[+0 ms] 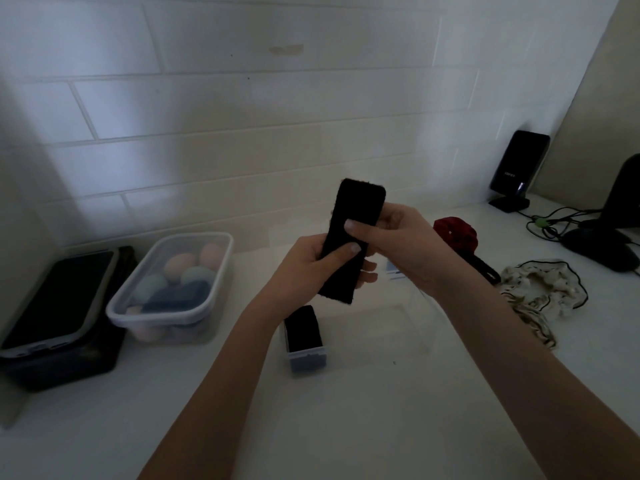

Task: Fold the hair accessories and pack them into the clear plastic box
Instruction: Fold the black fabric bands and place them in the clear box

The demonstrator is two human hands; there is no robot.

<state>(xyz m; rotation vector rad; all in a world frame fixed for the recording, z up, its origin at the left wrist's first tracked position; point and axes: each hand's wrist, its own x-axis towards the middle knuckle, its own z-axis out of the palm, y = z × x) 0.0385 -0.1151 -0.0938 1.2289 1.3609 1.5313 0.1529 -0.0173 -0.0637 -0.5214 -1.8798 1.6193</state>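
A folded black headband [358,206] stands upright in the air above the counter, held by both hands. My left hand [308,268] grips its lower half with the thumb across the front. My right hand [398,237] pinches its middle from the right. Below them sits the clear plastic box [377,337], with a folded black accessory [304,329] standing at its left end. A red scrunchie [455,233] lies behind my right wrist. A cream scrunchie with dark trim [540,292] lies to the right of the box.
A lidded clear tub of pastel sponges [169,285] and a dark case [59,306] stand at the left. A black speaker [517,171], cables [550,223] and a dark stand base [609,247] occupy the back right. A tiled wall rises behind the counter.
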